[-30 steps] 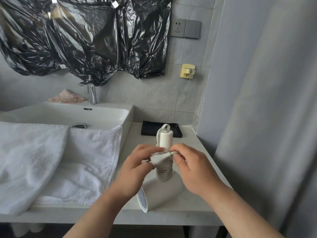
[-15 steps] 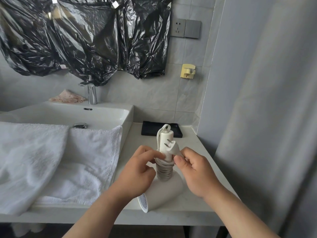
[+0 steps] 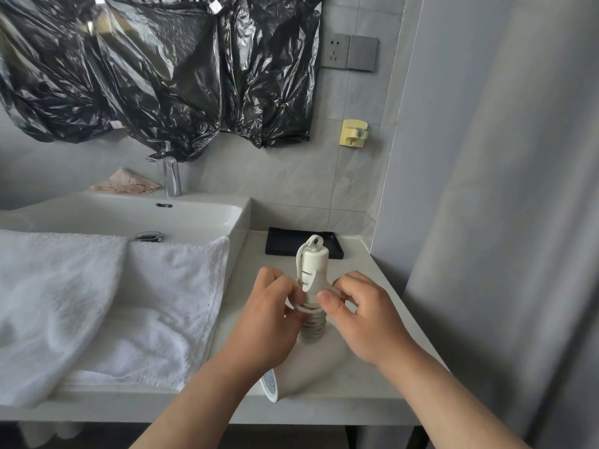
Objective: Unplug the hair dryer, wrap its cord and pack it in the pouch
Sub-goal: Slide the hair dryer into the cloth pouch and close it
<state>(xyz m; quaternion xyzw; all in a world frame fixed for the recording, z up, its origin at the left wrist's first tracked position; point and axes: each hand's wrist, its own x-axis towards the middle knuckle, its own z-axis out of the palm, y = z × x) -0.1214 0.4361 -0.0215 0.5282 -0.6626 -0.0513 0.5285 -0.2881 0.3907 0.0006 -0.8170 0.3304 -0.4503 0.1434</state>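
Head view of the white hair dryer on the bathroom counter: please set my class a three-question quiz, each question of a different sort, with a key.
1. True or false: the grey wall socket holds no plug.
2. How many hands pinch the white cord of the white plastic hair dryer: A none, B one, C both?
3. Fill in: the cord is wound round the dryer's upright ____.
Key: 1 true. 2 C: left hand and right hand both pinch it. 3 handle.
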